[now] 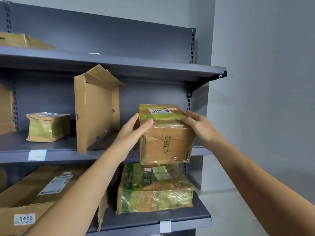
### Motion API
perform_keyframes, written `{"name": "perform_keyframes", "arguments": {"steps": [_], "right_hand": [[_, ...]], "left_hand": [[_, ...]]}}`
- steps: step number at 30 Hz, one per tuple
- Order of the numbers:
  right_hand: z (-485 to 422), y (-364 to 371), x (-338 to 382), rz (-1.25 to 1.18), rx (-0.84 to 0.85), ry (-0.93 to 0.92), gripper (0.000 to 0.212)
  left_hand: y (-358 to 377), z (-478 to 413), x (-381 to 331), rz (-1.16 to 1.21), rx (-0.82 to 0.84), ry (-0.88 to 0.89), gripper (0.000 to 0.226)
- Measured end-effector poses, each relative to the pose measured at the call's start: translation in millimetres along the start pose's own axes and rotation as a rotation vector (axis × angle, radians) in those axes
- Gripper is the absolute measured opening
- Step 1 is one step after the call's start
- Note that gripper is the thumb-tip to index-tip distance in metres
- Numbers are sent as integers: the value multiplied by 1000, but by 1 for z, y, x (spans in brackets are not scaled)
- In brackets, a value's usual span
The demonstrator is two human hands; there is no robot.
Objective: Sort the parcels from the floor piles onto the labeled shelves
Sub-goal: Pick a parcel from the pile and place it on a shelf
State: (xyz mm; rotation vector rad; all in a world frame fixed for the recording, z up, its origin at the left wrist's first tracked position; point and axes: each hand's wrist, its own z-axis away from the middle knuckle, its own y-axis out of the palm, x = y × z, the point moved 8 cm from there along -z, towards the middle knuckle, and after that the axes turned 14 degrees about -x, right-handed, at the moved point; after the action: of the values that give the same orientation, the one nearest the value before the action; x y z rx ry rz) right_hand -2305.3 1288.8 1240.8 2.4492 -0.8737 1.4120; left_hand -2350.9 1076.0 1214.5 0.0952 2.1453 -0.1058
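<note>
We hold a parcel [166, 135] between left hand [134, 132] and right hand [198, 126], before the middle shelf [56, 155], right end. Left of it an opened carton [96, 108] stands upright, a small parcel [48, 126] further left. Below, a taped parcel [155, 189] on the lower shelf [150, 226], right of a large box [34, 193].

Both bare arms reach forward and up, forearms converging; the left hand [136, 130] is cupped on the left side of the box [165, 135], thumb laid across its front upper edge, fingers hidden behind the near corner; the right hand [198, 124] presses the right upper edge, fingertips [185, 119] on the top rim, palm facing inward, wrist slightly bent; both hands clasp the box between them.
</note>
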Motion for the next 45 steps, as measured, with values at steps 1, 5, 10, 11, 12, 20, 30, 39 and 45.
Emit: {"name": "perform_keyframes", "arguments": {"steps": [1, 5, 10, 11, 12, 20, 30, 39, 45], "right_hand": [[-4, 0, -2, 1, 26, 1, 64], [-15, 4, -11, 6, 168, -13, 82], [-30, 18, -26, 15, 276, -21, 102], [-35, 22, -28, 8, 278, -19, 102], [-41, 26, -31, 5, 276, -16, 102], [-81, 49, -52, 102, 194, -43, 75], [-108, 77, -77, 354, -29, -112, 44], [-85, 79, -98, 571, 83, -40, 51], [-73, 71, -94, 636, 15, -92, 51]], "left_hand": [[3, -1, -1, -16, -10, -2, 23], [6, -14, 6, -40, -74, -32, 40], [1, -37, 12, -98, -123, -26, 74], [0, -43, 15, -111, -123, -32, 78], [-1, -49, 18, -122, -122, -36, 80], [-6, -99, 45, -247, -122, -87, 82], [8, -132, 73, -431, -190, -50, 75], [5, -100, 63, -657, -403, 106, 75], [43, -55, 26, -667, -458, 695, 40]]}}
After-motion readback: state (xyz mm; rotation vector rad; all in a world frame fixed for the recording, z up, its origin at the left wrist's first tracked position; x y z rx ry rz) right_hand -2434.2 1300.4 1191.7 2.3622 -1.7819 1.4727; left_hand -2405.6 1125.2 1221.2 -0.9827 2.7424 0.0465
